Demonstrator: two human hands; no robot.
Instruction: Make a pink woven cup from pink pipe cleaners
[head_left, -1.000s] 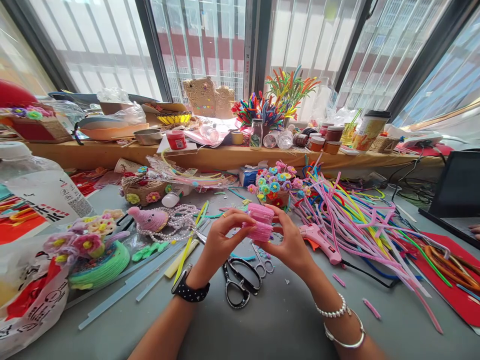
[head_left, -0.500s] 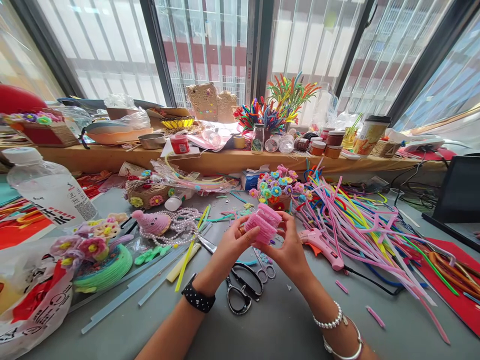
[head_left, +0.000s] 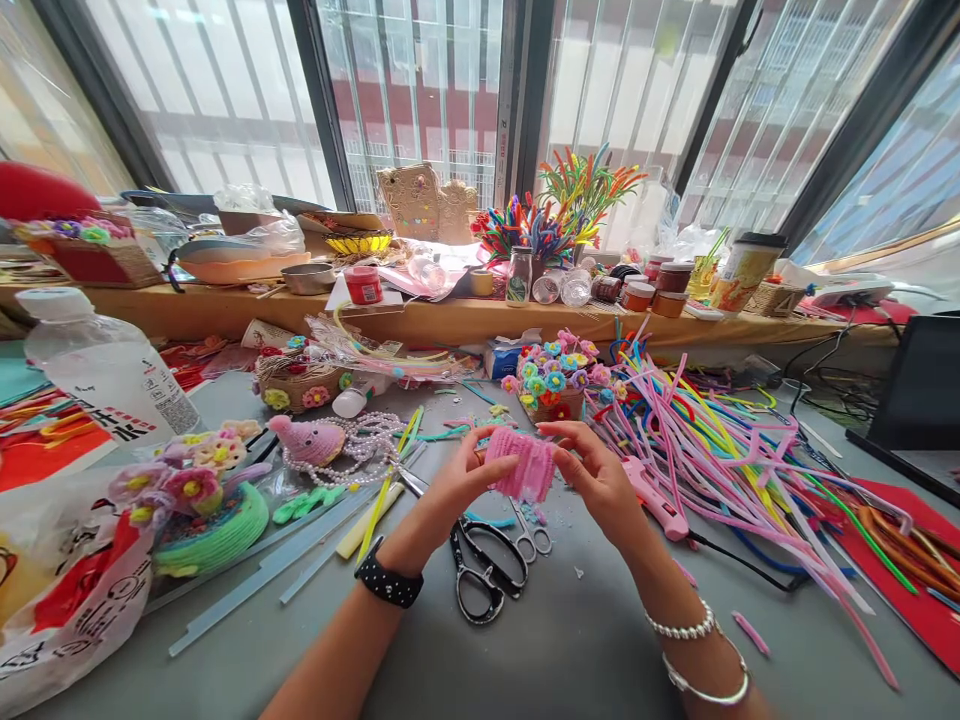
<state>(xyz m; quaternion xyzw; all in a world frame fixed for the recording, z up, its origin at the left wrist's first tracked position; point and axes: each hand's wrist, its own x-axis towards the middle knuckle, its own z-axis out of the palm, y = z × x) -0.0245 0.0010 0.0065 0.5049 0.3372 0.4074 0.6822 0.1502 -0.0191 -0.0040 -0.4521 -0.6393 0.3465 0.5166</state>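
Observation:
Both my hands hold a small pink piece made of coiled pipe cleaners (head_left: 520, 464) above the grey table (head_left: 540, 640). My left hand (head_left: 459, 484) pinches its left side with thumb and fingers. On the other side, my right hand (head_left: 596, 478) grips it, fingers curled over the top. Black scissors (head_left: 480, 568) and a smaller pair of scissors (head_left: 532, 532) lie on the table just under my hands. A pink glue gun (head_left: 654, 492) lies right of my right hand.
A big heap of coloured pipe cleaners (head_left: 720, 440) spreads to the right. A basket of small flowers (head_left: 553, 376) stands behind my hands. At left are a pink crocheted toy (head_left: 309, 440), pearls, glue sticks (head_left: 247, 590), a green flower basket (head_left: 202, 500) and a plastic bottle (head_left: 105, 370).
The pink piece has been turned in my hands, from two stacked layers to one flatter face towards me. Both hands dropped slightly and shifted grip.

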